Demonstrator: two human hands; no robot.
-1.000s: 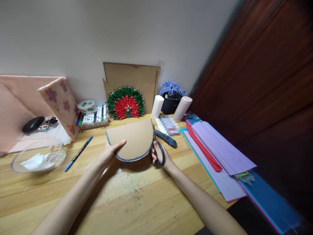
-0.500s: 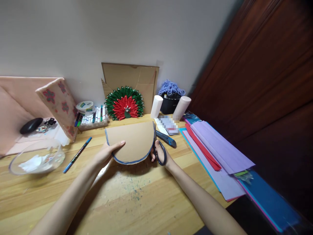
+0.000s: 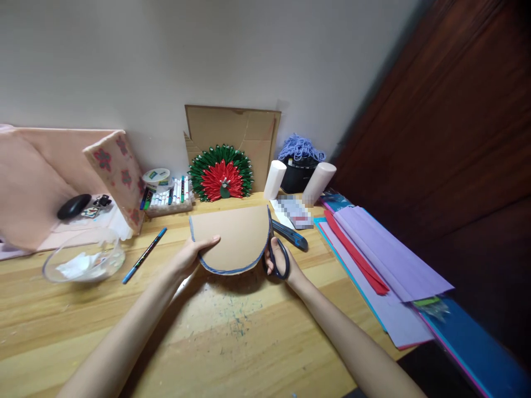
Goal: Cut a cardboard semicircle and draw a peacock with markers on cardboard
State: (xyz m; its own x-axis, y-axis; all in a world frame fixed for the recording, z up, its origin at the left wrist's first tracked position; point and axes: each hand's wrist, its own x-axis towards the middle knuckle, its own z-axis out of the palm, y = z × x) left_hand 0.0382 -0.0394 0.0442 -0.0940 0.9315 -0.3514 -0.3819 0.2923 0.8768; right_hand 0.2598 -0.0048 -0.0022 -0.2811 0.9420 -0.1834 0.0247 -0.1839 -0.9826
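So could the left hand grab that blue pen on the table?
Probably yes. The blue pen lies on bare table just left of the left hand, with nothing between them. But that hand holds the cardboard, so it must let go first.

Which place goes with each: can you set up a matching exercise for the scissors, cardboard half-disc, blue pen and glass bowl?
1 scissors
2 cardboard half-disc
3 blue pen
4 glass bowl

A gripped by left hand
B farthest left on table
C in right hand
D lying between bowl and cardboard

Pairs: 1-C, 2-A, 3-D, 4-B
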